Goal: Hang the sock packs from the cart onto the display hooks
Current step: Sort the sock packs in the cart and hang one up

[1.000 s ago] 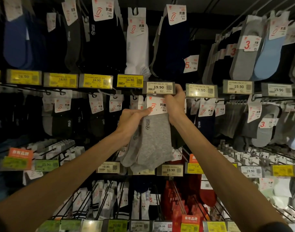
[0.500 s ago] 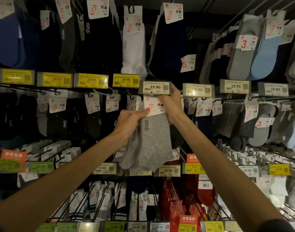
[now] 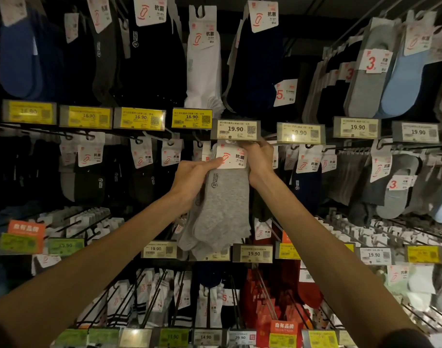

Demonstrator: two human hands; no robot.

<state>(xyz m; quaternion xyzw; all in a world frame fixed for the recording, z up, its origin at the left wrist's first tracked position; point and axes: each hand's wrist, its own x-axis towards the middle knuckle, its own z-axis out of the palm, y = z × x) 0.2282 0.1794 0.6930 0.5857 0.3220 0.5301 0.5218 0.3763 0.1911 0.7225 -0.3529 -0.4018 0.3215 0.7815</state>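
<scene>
My left hand (image 3: pixel 189 182) grips the grey sock pack (image 3: pixel 225 197) at its side to steady it, while my right hand (image 3: pixel 258 162) pinches its header card (image 3: pixel 231 158) just under the price tag (image 3: pixel 236 129), probably feeling for the hidden hook.

The 19.90 price tag (image 3: pixel 236 129) hides the hook and the top of the grey sock pack (image 3: pixel 225 202); whether it hangs cannot be told. The right hand (image 3: pixel 258 162) has its fingertips hidden there. Both forearms (image 3: pixel 89 267) run off the bottom edge.

dark display rack (image 3: pixel 26 128), rows of hooks (image 3: pixel 138 140), hanging sock packs (image 3: pixel 202 71), price tags (image 3: pixel 191 118)
</scene>
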